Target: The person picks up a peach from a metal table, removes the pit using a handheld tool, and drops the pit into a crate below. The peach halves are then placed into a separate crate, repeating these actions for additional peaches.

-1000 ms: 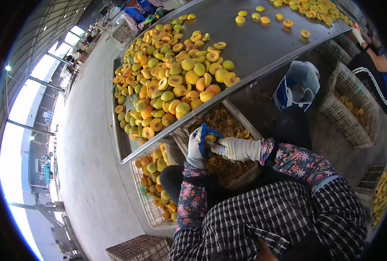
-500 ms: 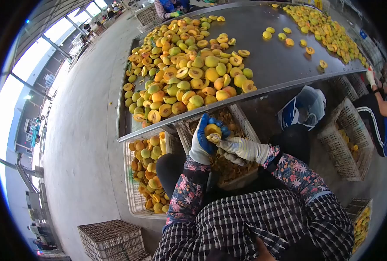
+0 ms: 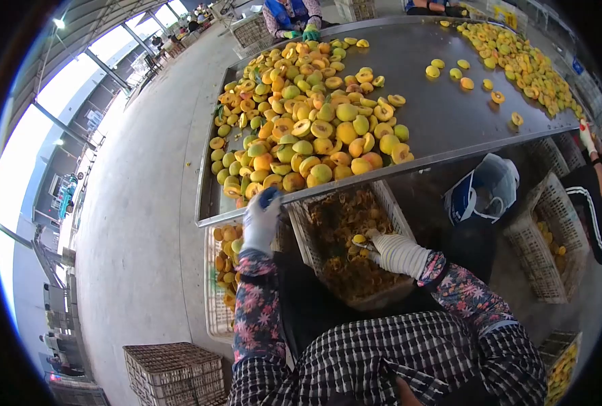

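My left hand (image 3: 262, 218), in a white glove with blue-coated fingers, is at the table's near edge beside the halved peaches (image 3: 323, 128). Its fingers point toward the fruit, with nothing visible in them. My right hand (image 3: 397, 253), in a striped knit glove, is closed on a small metal hand tool (image 3: 366, 246). A yellow bit of fruit (image 3: 359, 239) shows at the tool's tip. Below it is a crate (image 3: 397, 211) of brownish peach scraps (image 3: 345, 215). A crate of peach halves (image 3: 224, 254) stands under my left forearm.
The metal table (image 3: 423, 111) carries a second fruit heap (image 3: 518, 61) on the far right. A white-and-blue bucket (image 3: 480, 189) and another crate (image 3: 548, 237) stand to the right. Co-workers sit at the far side (image 3: 293, 17) and right (image 3: 595, 183). A covered crate (image 3: 176, 372) sits lower left.
My hands have separated. The left has let go of the peach half and moved left to the table edge; the right has lowered over the scrap crate. The view has shifted slightly.
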Tool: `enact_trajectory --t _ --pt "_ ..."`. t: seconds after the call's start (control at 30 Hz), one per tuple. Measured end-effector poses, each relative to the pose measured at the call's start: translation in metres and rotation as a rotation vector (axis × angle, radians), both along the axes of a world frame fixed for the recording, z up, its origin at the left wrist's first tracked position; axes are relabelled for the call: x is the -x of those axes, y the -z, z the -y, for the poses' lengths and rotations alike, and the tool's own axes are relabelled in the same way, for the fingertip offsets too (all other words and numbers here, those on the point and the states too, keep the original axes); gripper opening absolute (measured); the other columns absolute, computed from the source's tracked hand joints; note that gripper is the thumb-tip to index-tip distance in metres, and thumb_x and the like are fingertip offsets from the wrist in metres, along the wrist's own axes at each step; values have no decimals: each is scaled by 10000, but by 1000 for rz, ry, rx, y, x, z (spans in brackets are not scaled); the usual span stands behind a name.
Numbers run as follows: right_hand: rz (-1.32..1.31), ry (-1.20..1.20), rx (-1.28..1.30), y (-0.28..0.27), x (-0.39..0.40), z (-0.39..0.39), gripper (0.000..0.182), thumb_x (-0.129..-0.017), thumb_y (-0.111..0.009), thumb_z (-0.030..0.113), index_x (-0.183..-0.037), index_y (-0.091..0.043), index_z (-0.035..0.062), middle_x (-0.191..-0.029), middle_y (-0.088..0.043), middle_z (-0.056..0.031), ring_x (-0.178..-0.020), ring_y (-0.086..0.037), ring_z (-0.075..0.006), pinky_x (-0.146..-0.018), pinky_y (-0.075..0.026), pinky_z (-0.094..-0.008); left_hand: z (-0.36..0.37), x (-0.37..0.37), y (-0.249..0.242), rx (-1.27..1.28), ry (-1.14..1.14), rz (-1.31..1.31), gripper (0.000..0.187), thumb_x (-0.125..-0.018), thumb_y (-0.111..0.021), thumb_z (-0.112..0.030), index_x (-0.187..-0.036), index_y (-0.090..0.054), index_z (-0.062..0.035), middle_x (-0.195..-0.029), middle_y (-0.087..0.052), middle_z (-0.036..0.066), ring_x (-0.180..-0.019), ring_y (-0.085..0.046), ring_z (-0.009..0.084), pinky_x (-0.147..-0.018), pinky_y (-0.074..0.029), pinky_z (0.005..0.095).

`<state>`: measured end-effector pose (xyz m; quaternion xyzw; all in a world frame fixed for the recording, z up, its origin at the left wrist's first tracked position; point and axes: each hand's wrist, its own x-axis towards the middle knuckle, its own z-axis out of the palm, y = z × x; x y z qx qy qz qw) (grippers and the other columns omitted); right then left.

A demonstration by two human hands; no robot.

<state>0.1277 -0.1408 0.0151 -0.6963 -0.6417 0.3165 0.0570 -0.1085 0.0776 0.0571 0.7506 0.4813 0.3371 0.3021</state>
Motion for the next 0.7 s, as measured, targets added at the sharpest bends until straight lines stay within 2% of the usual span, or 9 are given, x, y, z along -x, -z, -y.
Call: enact_trajectory --t 0.03,0.13,0.2,0.37,0.47,0.5,0.6,0.63,0.7 --pt "-133 80 14 3 -1 -1 404 -942 -566 313 -1231 -503 38 -959 -671 -240 -936 -656 -396 -797 -523 -465 -6 -18 7 -136 63 -102 334 -882 -666 -241 -1136 -670 -24 -1055 -684 148 -929 -665 284 -859 -510 353" --pt "42 -7 22 5 -4 -9 385 -948 -540 303 -1232 -510 45 -976 -681 -224 -924 -663 -397 -766 -528 -484 -3 -87 -4 -22 200 -258 432 -857 -679 -279 -1241 -621 -89 -1243 -592 180 -1118 -586 334 -982 -458 390" --pt "68 -22 28 22 -6 -13 397 -948 -526 283 -1266 -505 46 -980 -690 -217 -914 -669 -394 -761 -531 -494 -4 -122 0 -78 230 -411 517 -843 -695 -352 -1290 -587 -115 -1368 -506 162 -1202 -532 347 -1018 -446 406" --pt "59 -16 -38 32 -18 -11 423 -952 -528 275 -1313 -491 57 -898 -675 -207 -810 -645 -391 -710 -520 -480 -9 -156 9 -44 60 -746 534 -821 -702 -374 -1292 -601 -146 -1350 -543 129 -1216 -536 334 -1041 -436 396" --pt "14 -5 -231 17 -16 -3 502 -943 -549 266 -1384 -415 67 -884 -666 -208 -790 -634 -401 -703 -511 -475 -24 -141 12 39 171 -506 558 -798 -728 -374 -1277 -609 -115 -1339 -547 154 -1217 -540 339 -1033 -439 415" --pt "-2 -15 -312 12 -16 -1 536 -937 -557 257 -1409 -389 67 -899 -665 -211 -806 -634 -404 -716 -510 -475 -18 -138 5 33 137 -485 479 -849 -697 -320 -1258 -615 -85 -1295 -575 135 -1172 -576 285 -974 -479 379" --pt "-158 119 -490 8 -11 2 418 -938 -557 276 -1297 -525 63 -984 -668 -235 -887 -651 -403 -812 -517 -463 -29 -117 27 219 47 438 383 -890 -652 -247 -1220 -626 -55 -1151 -633 86 -1033 -624 221 -882 -514 338" --pt "-176 150 -496 8 -9 2 420 -938 -560 282 -1288 -524 53 -959 -666 -241 -875 -652 -404 -798 -517 -466 -26 -105 35 432 97 819 367 -946 -590 -232 -1267 -588 -54 -1118 -623 71 -998 -612 186 -831 -532 315" --pt "-204 201 -500 7 -8 -1 426 -938 -566 295 -1272 -520 34 -910 -661 -253 -850 -653 -404 -768 -517 -472 4 -86 18 731 240 1123 424 -990 -523 -341 -1324 -541 -81 -1147 -624 73 -1021 -611 192 -792 -559 342"
